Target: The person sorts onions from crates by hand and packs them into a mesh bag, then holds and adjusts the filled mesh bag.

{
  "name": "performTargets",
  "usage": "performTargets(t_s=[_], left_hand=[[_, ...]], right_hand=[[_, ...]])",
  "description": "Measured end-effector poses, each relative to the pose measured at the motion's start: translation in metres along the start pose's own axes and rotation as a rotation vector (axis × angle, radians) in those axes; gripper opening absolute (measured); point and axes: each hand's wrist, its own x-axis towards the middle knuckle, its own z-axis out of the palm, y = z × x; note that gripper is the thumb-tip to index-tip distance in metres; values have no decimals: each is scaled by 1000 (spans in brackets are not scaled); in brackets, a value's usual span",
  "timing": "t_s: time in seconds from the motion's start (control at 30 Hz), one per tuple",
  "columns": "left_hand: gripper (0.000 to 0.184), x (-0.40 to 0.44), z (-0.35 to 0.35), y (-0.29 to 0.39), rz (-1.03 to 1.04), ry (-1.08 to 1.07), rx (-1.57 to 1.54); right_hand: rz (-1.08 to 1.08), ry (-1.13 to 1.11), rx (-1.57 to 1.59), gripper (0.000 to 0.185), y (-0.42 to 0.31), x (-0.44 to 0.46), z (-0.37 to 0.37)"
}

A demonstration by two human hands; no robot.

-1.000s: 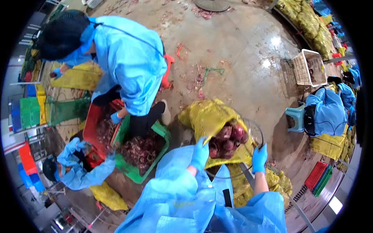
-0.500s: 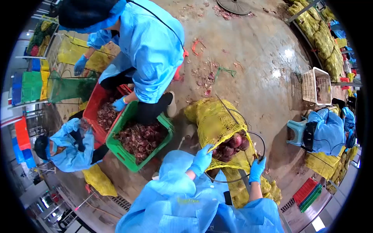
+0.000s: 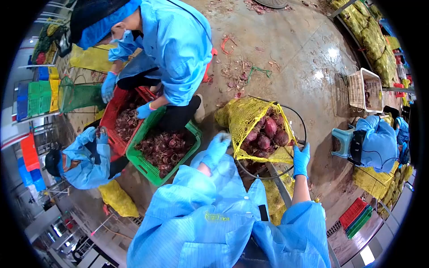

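Note:
Ahead of me, a yellow mesh bag (image 3: 230, 117) lies tilted with its mouth facing me, and several red onions (image 3: 270, 127) show inside. A thin dark hoop (image 3: 305, 123) curves round the mouth. My right hand (image 3: 301, 159), in a blue glove, is closed at the right side of the mouth, gripping the hoop and the mesh edge. My left hand (image 3: 216, 149), also gloved, is just left of the bag and apart from its rim. Its fingers are curled and slightly blurred; whether anything is in them is hidden.
At left, a co-worker (image 3: 178, 49) bends over a green crate (image 3: 149, 170) and a red crate (image 3: 117, 99) of onions. Another person (image 3: 87, 156) sits beyond. At right are a white basket (image 3: 356, 91), a blue stool (image 3: 340, 142) and a further person (image 3: 377, 140). Onion skins litter the floor.
My left hand has let go of the bag's left rim and moved left and up. The bag's mouth has tipped further into view, showing more onions. The co-worker's raised hand has lowered towards the red crate.

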Motion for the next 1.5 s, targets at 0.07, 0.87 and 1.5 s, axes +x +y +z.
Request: performTargets(t_s=[0.07, 0.87, 1.5], left_hand=[[29, -28, -8, 23, -181, -59, 122], [42, -16, -2, 66, -24, -547, 906], [42, 32, -6, 94, -127, -408, 746]], right_hand=[[-225, 158, 47, 30, 39, 12, 15], [-473, -548, -100, 25, -10, -147, 98], [-501, -443, 48, 19, -30, -138, 64]])
